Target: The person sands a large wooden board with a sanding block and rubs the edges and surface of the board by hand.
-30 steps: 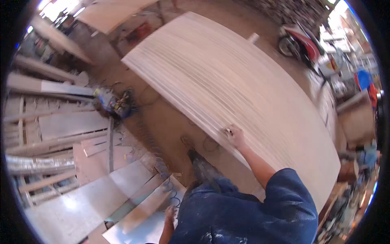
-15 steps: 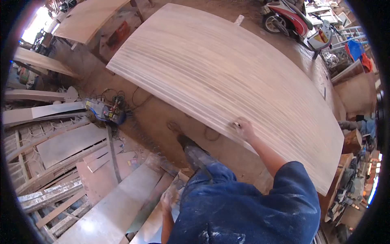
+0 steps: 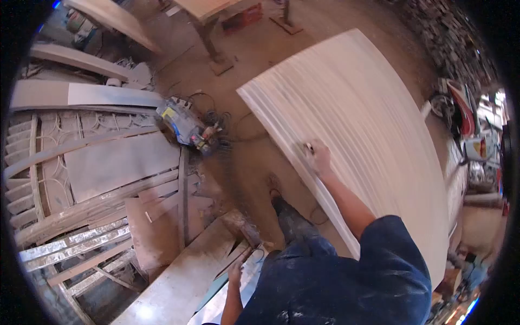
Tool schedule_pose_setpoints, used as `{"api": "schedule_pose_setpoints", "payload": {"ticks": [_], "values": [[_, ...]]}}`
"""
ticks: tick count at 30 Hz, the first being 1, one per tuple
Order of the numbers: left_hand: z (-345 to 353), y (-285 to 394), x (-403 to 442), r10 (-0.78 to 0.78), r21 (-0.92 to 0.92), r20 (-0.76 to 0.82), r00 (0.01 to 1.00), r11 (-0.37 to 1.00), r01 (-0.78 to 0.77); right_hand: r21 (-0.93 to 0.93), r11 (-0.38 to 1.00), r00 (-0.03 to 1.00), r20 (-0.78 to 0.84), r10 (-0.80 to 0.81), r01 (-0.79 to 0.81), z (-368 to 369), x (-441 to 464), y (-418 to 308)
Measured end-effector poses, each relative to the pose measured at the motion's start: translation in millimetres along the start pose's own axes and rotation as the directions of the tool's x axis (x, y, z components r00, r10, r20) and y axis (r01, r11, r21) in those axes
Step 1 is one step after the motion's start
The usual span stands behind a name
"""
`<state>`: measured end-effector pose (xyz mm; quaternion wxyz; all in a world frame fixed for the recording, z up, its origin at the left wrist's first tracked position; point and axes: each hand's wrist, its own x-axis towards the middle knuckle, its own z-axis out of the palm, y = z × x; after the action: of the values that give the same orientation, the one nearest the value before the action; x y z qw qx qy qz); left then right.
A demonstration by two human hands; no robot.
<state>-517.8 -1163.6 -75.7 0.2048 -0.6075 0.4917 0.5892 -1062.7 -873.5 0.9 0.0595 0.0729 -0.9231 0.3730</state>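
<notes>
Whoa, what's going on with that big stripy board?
Someone in a dusty blue shirt has their right hand on the big pale board, near its long edge. The fingers seem to hold a small thing, too tiny to make out. The left hand hangs low, away from the board.

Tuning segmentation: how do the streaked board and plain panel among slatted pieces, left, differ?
The streaked board is banded; the plain panel uniform. The streaked board looks larger than the plain panel. The right grip is at the streaked board, not the plain panel. Both look pale.
</notes>
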Motion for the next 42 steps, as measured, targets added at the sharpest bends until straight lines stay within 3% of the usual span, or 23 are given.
{"api": "schedule_pose_setpoints", "payload": {"ticks": [5, 9, 11, 12, 14, 16, 18, 19, 20, 21, 23, 25, 27, 29, 31, 32, 33, 35, 37, 38, 39, 41, 42], "values": [[38, 152, -18, 0.196, -0.166, -0.131, 0.972, 0.962, -0.216, -0.083, 0.986, 0.990, 0.001, -0.144, 0.143, 127, 179, -42], [66, 242, -14, 0.274, 0.089, -0.091, 0.958, 0.960, -0.266, 0.042, 0.997, 0.997, 0.031, -0.065, 0.064, 181, 284, -90], [83, 278, 2, 0.615, 0.317, 0.115, 0.780, 0.722, -0.615, 0.120, 0.993, 0.998, 0.067, -0.014, 0.005, 173, 302, -119], [104, 318, -18, 0.568, 0.270, 0.144, 0.810, 0.765, -0.584, 0.243, 0.970, 1.000, 0.007, -0.003, 0.001, 165, 304, -135], [147, 375, -22, 0.642, 0.311, 0.266, 0.719, 0.649, -0.695, 0.351, 0.936, 0.998, -0.064, 0.008, 0.016, 137, 297, -150], [186, 414, -5, 0.782, 0.370, 0.434, 0.448, 0.299, -0.879, 0.470, 0.881, 0.987, -0.159, 0.031, 0.048, 102, 257, -153], [227, 462, -11, 0.797, 0.370, 0.566, 0.210, -0.017, -0.929, 0.315, 0.897, 0.945, -0.008, 0.328, -0.309, 55, 198, -137], [245, 486, -14, 0.768, 0.371, 0.630, 0.113, -0.170, -0.913, 0.125, 0.928, 0.932, -0.050, 0.359, -0.351, 43, 161, -108], [262, 508, -10, 0.741, 0.399, 0.665, 0.095, -0.245, -0.884, 0.181, 0.789, 0.808, 0.076, 0.584, -0.587, 6, 128, -107], [277, 529, -4, 0.703, 0.416, 0.707, 0.076, -0.326, -0.849, 0.228, 0.766, 0.788, 0.011, 0.615, -0.601, -7, 79, -74], [302, 569, 13, 0.664, 0.508, 0.745, 0.069, -0.497, -0.703, 0.352, 0.807, 0.790, -0.233, 0.567, -0.475, -24, -50, 24], [317, 600, 36, 0.576, 0.507, 0.812, 0.094, -0.618, -0.601, 0.394, 0.814, 0.674, -0.462, 0.577, -0.427, -52, -181, 74], [325, 612, 52, 0.497, 0.444, 0.865, 0.076, -0.685, -0.578, 0.809, 0.486, 0.201, -0.443, 0.874, -0.330, -103, -249, 6], [327, 607, 50, 0.452, 0.404, 0.890, 0.067, -0.711, -0.576, 0.684, 0.425, 0.013, -0.520, 0.854, -0.593, -113, -334, -37], [333, 593, 36, 0.409, 0.365, 0.911, 0.053, -0.740, -0.565, 0.709, 0.451, -0.104, -0.589, 0.801, -0.542, -79, -418, -84], [335, 583, 25, 0.400, 0.365, 0.914, 0.067, -0.739, -0.567, 0.488, 0.301, -0.155, -0.694, 0.703, -0.819, -45, -475, -95], [337, 572, 14, 0.399, 0.372, 0.913, 0.082, -0.735, -0.567, 0.225, 0.061, -0.144, -0.785, 0.602, -0.973, -2, -529, -100], [342, 547, -8, 0.352, 0.318, 0.935, 0.047, -0.768, -0.556, 0.147, -0.201, -0.247, -0.487, 0.838, -0.969, 75, -603, -135], [348, 514, -29, 0.266, 0.302, 0.953, 0.145, -0.792, -0.531, 0.084, -0.149, -0.168, -0.327, 0.930, -0.985, 96, -551, -208], [351, 496, -33, 0.237, 0.264, 0.964, 0.121, -0.797, -0.543, 0.309, -0.259, -0.344, -0.266, 0.900, -0.915, 112, -539, -227], [354, 479, -41, 0.231, 0.259, 0.965, 0.119, -0.803, -0.537, 0.561, -0.164, -0.266, -0.104, 0.958, -0.811, 121, -533, -238], [361, 446, -58, 0.173, 0.232, 0.972, 0.161, -0.827, -0.512, 0.438, -0.124, -0.209, -0.152, 0.966, -0.891, 129, -512, -247], [365, 428, -66, 0.165, 0.225, 0.973, 0.164, -0.844, -0.486, 0.584, -0.010, -0.166, -0.214, 0.963, -0.812, 168, -541, -228]]}}
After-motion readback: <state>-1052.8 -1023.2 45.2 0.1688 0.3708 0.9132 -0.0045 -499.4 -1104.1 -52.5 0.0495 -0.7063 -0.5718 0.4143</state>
